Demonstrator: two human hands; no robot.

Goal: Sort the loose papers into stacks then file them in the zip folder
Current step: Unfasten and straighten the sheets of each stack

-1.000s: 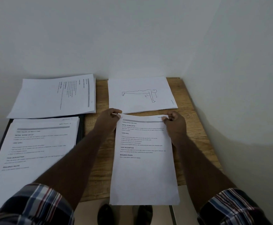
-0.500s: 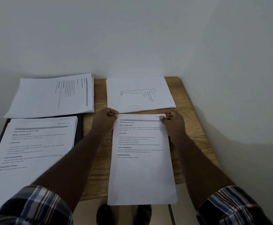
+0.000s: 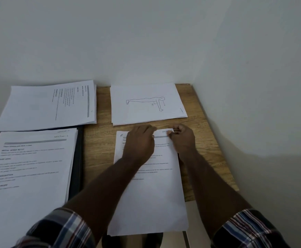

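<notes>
Left hand (image 3: pixel 140 144) has slid from the top-left corner of the sheet across toward its top middle, now lying over the printed text close to the right hand; right hand (image 3: pixel 182 139) has stayed at the top-right corner. Near edge: plaid shirt sleeves (image 3: pixel 60 230) at both forearms. White printed paper sheet (image 3: pixel 151 203) lies lengthwise on the light wooden tabletop (image 3: pixel 99 149), its near end overhanging the tabletop edge. Left hand grip: fingers bent over the sheet's upper part, blurred, cannot tell if they pinch it or just rest on it. Right hand grip: thumb and fingers closed, pinching the sheet's top-right corner. To the left, a thick stack of white printed pages (image 3: pixel 29 167) rests on a dark open zip folder (image 3: pixel 79 158), the folder's edge showing along the stack's right side. Farther back on the left, another white text stack (image 3: pixel 47 106) turned sideways, overlapping the folder's far end. Far right, a white stack topped with a line drawing of a figure in plank pose (image 3: pixel 146 102), just beyond the hands, apart from the held sheet. Grey-white walls (image 3: pixel 146 42) behind and right.
</notes>
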